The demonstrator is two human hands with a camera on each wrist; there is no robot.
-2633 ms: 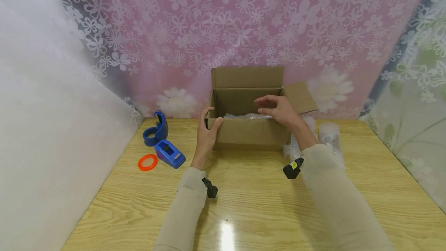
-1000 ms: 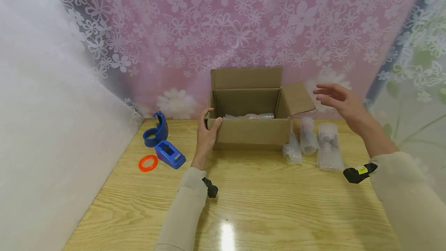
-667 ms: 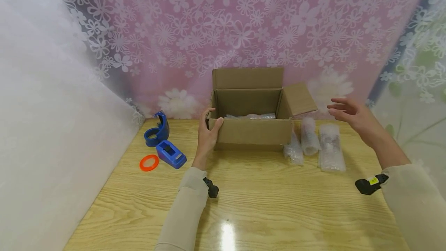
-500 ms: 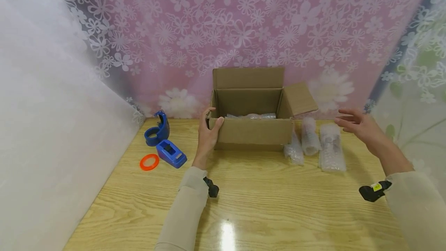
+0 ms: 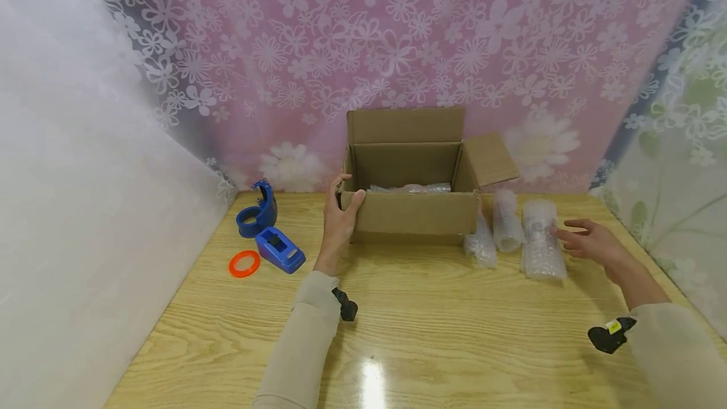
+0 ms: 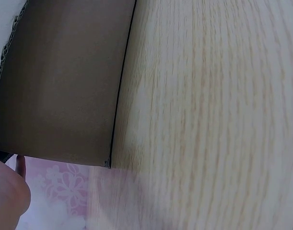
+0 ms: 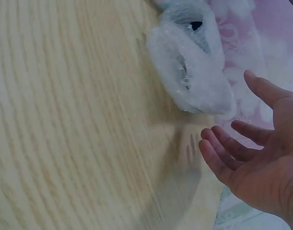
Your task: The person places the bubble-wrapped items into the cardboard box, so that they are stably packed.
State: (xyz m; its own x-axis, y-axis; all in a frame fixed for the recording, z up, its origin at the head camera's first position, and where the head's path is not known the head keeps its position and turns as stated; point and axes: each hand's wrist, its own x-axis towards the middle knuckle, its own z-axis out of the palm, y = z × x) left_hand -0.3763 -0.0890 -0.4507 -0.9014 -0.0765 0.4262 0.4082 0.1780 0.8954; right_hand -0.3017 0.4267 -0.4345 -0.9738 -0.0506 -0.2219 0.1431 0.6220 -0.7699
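Observation:
My left hand (image 5: 339, 219) grips the front left corner of a cardboard box (image 5: 417, 214), its thumb on the front wall. The box stands upright with its back and right flaps raised; clear bubble wrap (image 5: 417, 189) shows inside, its contents mostly hidden. My right hand (image 5: 593, 246) is beside the rightmost bubble-wrapped bundle (image 5: 543, 251), fingers spread and loosely bent. In the right wrist view, a gap separates my hand (image 7: 266, 158) from the nearest bundle (image 7: 194, 79). The left wrist view shows the box wall (image 6: 64, 86) and part of one finger.
Two more bubble-wrapped pieces, one rolled (image 5: 507, 223) and one crumpled (image 5: 481, 246), lie right of the box. To the left are a blue tape cutter (image 5: 264, 210), a blue tape dispenser (image 5: 280, 251) and an orange ring (image 5: 244, 264). Patterned curtains border the wooden table (image 5: 431, 327).
My right hand has left the box opening, swung out to the right, then come down beside the rightmost bundle. The left hand stays on the box corner.

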